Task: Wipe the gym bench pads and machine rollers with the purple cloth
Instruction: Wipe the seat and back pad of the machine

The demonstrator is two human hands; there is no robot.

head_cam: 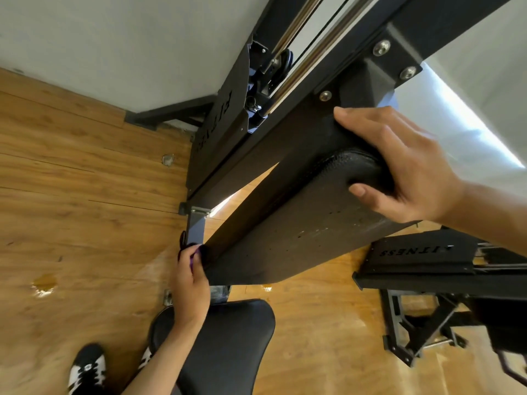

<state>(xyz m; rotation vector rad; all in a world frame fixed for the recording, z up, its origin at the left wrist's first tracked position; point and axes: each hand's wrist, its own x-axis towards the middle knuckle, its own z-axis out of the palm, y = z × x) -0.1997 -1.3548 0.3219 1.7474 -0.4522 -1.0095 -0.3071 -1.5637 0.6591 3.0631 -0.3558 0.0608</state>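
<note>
Low, left fingers (186, 253) curled round purple cloth (191, 262) at pad (299, 238) corner; right fingers (370, 124) curled over top edge.

FITNESS shows in cut-out capitals, upside down from this angle, on the black metal plate (419, 262) at lower right. More cut-out letters run lengthwise up the tall black side panel (212, 143), too skewed to read.

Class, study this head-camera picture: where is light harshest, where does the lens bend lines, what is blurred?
Head view: daylight blows out the wall; glare spots shine on the floor; the wide lens bends its boards; the black stand at lower right is smeared; the purple cloth in the left hand is shadowed.
</note>
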